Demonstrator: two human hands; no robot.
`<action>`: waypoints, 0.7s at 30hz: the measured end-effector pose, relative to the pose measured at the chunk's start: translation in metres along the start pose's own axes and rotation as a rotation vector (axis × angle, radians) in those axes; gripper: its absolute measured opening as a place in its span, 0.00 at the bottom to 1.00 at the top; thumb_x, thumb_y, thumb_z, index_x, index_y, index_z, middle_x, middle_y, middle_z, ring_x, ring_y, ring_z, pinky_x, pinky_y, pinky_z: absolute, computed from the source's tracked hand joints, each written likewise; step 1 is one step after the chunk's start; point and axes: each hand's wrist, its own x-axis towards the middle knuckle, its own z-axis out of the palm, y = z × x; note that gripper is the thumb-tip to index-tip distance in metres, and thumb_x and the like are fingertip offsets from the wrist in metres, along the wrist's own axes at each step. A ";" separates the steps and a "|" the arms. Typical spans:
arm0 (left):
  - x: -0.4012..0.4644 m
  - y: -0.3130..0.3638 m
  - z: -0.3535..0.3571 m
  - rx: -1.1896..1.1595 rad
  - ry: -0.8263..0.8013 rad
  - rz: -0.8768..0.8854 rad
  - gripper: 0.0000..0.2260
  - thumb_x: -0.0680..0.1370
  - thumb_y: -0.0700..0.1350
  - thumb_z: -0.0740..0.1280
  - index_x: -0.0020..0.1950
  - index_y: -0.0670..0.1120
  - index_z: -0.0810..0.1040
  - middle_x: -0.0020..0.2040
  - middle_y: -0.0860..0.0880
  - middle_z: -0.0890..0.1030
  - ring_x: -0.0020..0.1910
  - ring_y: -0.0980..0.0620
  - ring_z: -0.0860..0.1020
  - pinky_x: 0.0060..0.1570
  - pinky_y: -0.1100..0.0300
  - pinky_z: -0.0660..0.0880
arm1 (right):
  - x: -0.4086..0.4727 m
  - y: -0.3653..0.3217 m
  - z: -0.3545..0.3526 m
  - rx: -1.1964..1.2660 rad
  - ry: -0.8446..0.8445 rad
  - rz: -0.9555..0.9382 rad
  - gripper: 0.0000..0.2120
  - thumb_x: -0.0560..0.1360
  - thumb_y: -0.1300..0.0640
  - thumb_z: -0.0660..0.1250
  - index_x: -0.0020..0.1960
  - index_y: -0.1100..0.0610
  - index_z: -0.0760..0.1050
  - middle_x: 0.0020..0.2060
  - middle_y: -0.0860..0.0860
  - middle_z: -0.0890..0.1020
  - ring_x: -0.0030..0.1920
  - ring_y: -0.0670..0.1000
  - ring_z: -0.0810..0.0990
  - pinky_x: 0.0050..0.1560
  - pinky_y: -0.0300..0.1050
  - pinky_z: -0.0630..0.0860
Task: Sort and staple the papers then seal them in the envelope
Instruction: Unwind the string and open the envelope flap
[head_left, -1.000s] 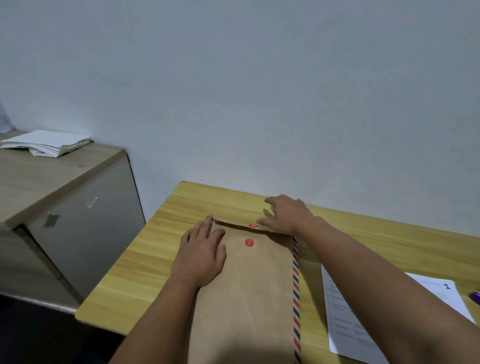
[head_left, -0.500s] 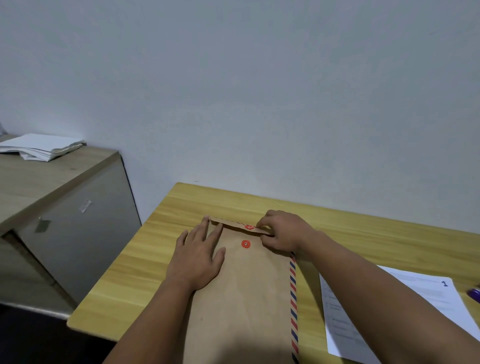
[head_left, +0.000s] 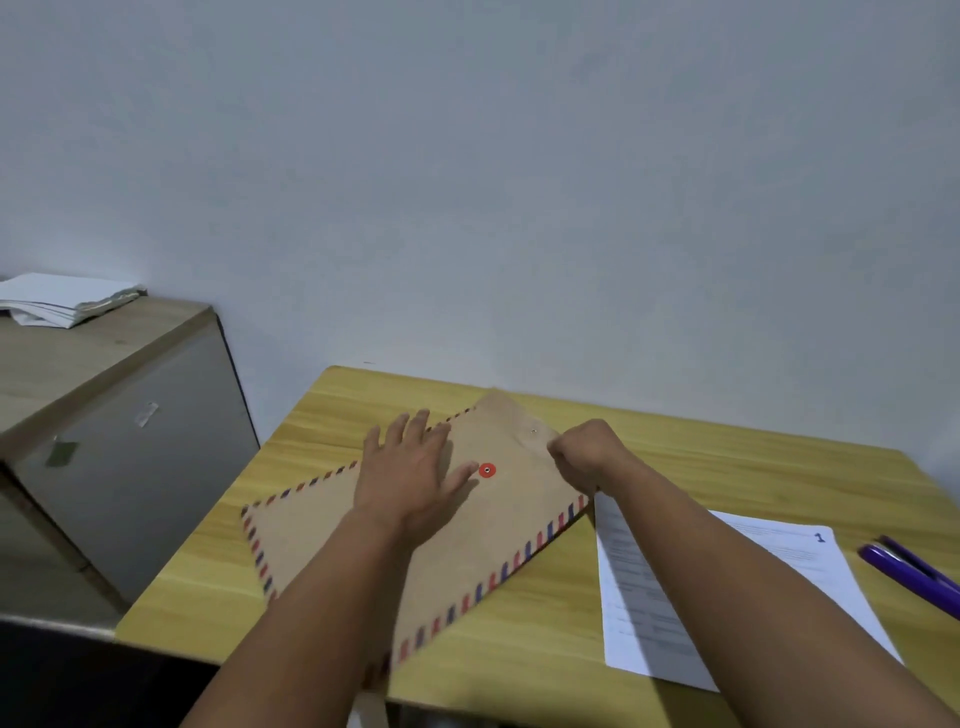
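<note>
Left hand (head_left: 410, 467) lies flat on the envelope (head_left: 332, 530); right hand (head_left: 584, 454) pinches its far flap (head_left: 511, 415), near the paper (head_left: 639, 613).

Matt brown paper envelope (head_left: 363, 540); smooth wood-grain table (head_left: 701, 462); glossy purple plastic pen (head_left: 909, 571).

One head-worn camera looks forward and down, close over the desk (head_left: 727, 467).
</note>
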 end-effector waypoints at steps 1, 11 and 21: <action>-0.005 0.012 0.000 -0.046 -0.018 -0.002 0.36 0.75 0.73 0.46 0.77 0.56 0.65 0.80 0.49 0.63 0.79 0.46 0.60 0.76 0.41 0.57 | -0.009 0.007 -0.003 0.066 0.001 0.045 0.03 0.78 0.58 0.68 0.48 0.58 0.77 0.43 0.57 0.80 0.38 0.55 0.78 0.38 0.42 0.77; -0.065 0.104 -0.004 -0.482 -0.178 -0.177 0.38 0.69 0.73 0.63 0.74 0.56 0.69 0.72 0.52 0.73 0.70 0.45 0.71 0.65 0.45 0.67 | -0.122 0.053 -0.002 0.611 -0.128 0.136 0.03 0.78 0.64 0.66 0.47 0.62 0.77 0.36 0.59 0.74 0.29 0.53 0.71 0.28 0.40 0.69; -0.102 0.125 -0.009 -0.517 -0.122 -0.199 0.36 0.68 0.59 0.66 0.76 0.58 0.62 0.74 0.51 0.69 0.71 0.44 0.66 0.66 0.42 0.65 | -0.165 0.083 0.004 0.687 -0.198 -0.049 0.17 0.81 0.62 0.66 0.34 0.57 0.83 0.39 0.60 0.75 0.38 0.56 0.70 0.33 0.45 0.69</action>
